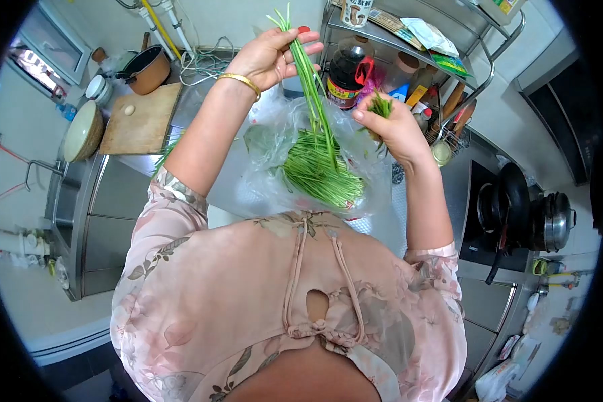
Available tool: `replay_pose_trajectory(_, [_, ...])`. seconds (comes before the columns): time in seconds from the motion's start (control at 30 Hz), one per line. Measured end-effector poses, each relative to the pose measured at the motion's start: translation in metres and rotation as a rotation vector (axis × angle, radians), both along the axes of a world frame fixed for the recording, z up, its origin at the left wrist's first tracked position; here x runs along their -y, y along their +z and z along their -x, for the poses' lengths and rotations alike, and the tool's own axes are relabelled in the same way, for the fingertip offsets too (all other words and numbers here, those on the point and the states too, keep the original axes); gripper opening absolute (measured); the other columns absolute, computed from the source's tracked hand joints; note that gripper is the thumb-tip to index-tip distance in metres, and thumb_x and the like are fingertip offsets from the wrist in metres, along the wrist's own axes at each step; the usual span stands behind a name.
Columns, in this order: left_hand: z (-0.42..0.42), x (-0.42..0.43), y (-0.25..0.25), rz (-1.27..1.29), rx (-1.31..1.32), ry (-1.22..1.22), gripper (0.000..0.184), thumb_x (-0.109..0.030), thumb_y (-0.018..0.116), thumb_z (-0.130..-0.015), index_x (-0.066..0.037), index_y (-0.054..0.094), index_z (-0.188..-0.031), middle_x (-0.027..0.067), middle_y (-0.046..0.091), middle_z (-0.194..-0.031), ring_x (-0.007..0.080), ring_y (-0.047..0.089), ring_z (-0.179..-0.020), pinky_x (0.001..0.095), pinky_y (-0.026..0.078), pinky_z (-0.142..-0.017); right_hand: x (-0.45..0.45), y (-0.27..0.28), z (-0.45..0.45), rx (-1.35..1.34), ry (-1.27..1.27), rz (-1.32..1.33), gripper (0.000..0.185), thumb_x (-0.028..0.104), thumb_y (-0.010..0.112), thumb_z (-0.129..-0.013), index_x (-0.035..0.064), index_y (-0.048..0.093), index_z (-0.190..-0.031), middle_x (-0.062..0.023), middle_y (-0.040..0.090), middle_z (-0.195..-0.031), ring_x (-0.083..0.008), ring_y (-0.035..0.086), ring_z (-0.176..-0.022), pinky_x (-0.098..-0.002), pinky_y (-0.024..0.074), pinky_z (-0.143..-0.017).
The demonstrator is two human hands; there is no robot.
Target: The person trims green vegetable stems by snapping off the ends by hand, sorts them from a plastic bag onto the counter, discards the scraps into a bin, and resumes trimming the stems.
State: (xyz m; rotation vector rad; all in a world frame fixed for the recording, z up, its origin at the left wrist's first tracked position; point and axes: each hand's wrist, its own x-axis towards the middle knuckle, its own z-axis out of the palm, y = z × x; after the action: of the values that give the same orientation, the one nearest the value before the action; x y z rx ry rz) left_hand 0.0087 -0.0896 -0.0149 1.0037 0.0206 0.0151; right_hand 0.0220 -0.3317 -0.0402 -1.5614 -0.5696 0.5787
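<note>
My left hand [269, 59] is raised, pinching a small bundle of long garlic chives [311, 94] near their pale ends, which point up. The leaves hang down over a clear plastic bag [256, 175]. In the opened bag lies a larger heap of chives [321, 174]. To the right, my right hand [396, 130] is closed on a small clump of green leaf scraps [380, 106]; some dark, limp bits stick out below the fingers. The two hands are apart.
At the left are a wooden cutting board [141, 120] with a small pale bulb on it, an orange pot [149, 70] and a bowl [84, 131]. Behind my hands stand a metal rack [409, 43] and a dark sauce bottle [345, 77]. A stove with a black wok [512, 194] is at the right.
</note>
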Motion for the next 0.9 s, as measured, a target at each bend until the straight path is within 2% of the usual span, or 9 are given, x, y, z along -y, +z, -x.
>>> replay_pose_trajectory(0.23, [0.002,0.003,0.003,-0.01,-0.012,0.04,0.016,-0.013,0.041,-0.089,0.002,0.04,-0.095,0.0207,0.047,-0.116,0.0294,0.05,-0.106,0.0485,0.047,-0.083,-0.04,0.007,-0.01,0.302,0.028,0.015,0.017,0.017,0.066,-0.072,0.005,0.055,-0.072,0.0049,0.045,-0.062,-0.005,0.041,-0.059,-0.0205,0.0328,-0.053])
replay_pose_trajectory(0.37, [0.008,0.01,0.008,-0.083,-0.002,0.042,0.018,-0.013,0.041,-0.089,0.003,0.039,-0.096,0.0205,0.047,-0.116,0.0285,0.049,-0.107,0.0454,0.05,-0.08,-0.055,0.014,-0.019,0.236,-0.025,-0.039,0.021,0.018,0.069,-0.07,0.0027,0.055,-0.076,0.0022,0.051,-0.063,-0.0056,0.044,-0.059,-0.0219,0.0361,-0.053])
replay_pose_trajectory(0.4, [0.01,0.013,0.009,-0.098,-0.008,0.062,0.019,-0.014,0.043,-0.089,0.003,0.039,-0.097,0.0195,0.049,-0.114,0.0271,0.052,-0.104,0.0415,0.052,-0.074,-0.058,0.015,-0.024,0.249,-0.015,-0.019,0.025,0.018,0.07,-0.069,0.0015,0.055,-0.078,0.0004,0.054,-0.066,-0.006,0.047,-0.061,-0.0219,0.0383,-0.055])
replay_pose_trajectory(0.5, [0.008,0.012,0.004,-0.084,-0.031,-0.009,0.032,-0.014,0.047,-0.087,-0.001,0.034,-0.113,0.0157,0.05,-0.113,0.0235,0.055,-0.096,0.0417,0.051,-0.074,-0.067,0.015,-0.029,0.335,-0.027,-0.072,0.025,0.018,0.071,-0.068,0.0015,0.055,-0.078,-0.0005,0.055,-0.069,-0.0065,0.048,-0.063,-0.022,0.0398,-0.058])
replay_pose_trajectory(0.53, [0.009,0.012,0.003,-0.084,-0.041,-0.013,0.03,-0.015,0.049,-0.086,-0.004,0.038,-0.111,0.0117,0.053,-0.107,0.0206,0.056,-0.09,0.0394,0.052,-0.07,-0.072,0.012,-0.031,0.345,-0.033,-0.108,0.025,0.018,0.071,-0.068,0.0016,0.055,-0.079,-0.0005,0.055,-0.069,-0.0071,0.048,-0.064,-0.0224,0.041,-0.059])
replay_pose_trajectory(0.63, [0.008,0.011,-0.004,-0.109,-0.041,-0.046,0.027,-0.016,0.051,-0.086,-0.005,0.041,-0.108,0.0078,0.056,-0.101,0.0183,0.056,-0.087,0.0397,0.052,-0.07,-0.076,0.017,-0.029,0.375,-0.033,-0.005,0.027,0.019,0.071,-0.067,0.0005,0.056,-0.081,-0.0012,0.056,-0.071,-0.0071,0.049,-0.065,-0.0229,0.042,-0.058])
replay_pose_trajectory(0.73, [0.009,0.013,-0.006,-0.088,-0.029,-0.072,0.022,-0.017,0.052,-0.085,-0.005,0.044,-0.102,0.0054,0.057,-0.095,0.0155,0.057,-0.082,0.0382,0.053,-0.066,-0.078,0.013,-0.032,0.256,0.034,-0.042,0.029,0.018,0.07,-0.067,-0.0003,0.056,-0.085,-0.0037,0.059,-0.074,-0.0084,0.052,-0.066,-0.024,0.0436,-0.059])
replay_pose_trajectory(0.83, [0.014,0.017,-0.004,-0.086,-0.054,-0.017,0.021,-0.017,0.052,-0.085,-0.004,0.045,-0.1,0.0056,0.057,-0.093,0.0149,0.057,-0.079,0.0376,0.054,-0.064,-0.081,0.007,-0.027,0.531,-0.138,-0.089,0.026,0.017,0.067,-0.069,-0.0013,0.057,-0.084,-0.0057,0.06,-0.074,-0.0097,0.055,-0.065,-0.0251,0.0448,-0.059])
replay_pose_trajectory(0.9, [0.015,0.018,-0.004,-0.099,-0.064,0.003,0.02,-0.016,0.052,-0.085,-0.003,0.045,-0.099,0.0062,0.057,-0.091,0.0149,0.058,-0.076,0.0375,0.054,-0.063,-0.081,0.008,-0.027,0.589,-0.128,-0.017,0.024,0.017,0.065,-0.069,-0.0016,0.058,-0.084,-0.006,0.06,-0.071,-0.0102,0.055,-0.064,-0.0255,0.0452,-0.06])
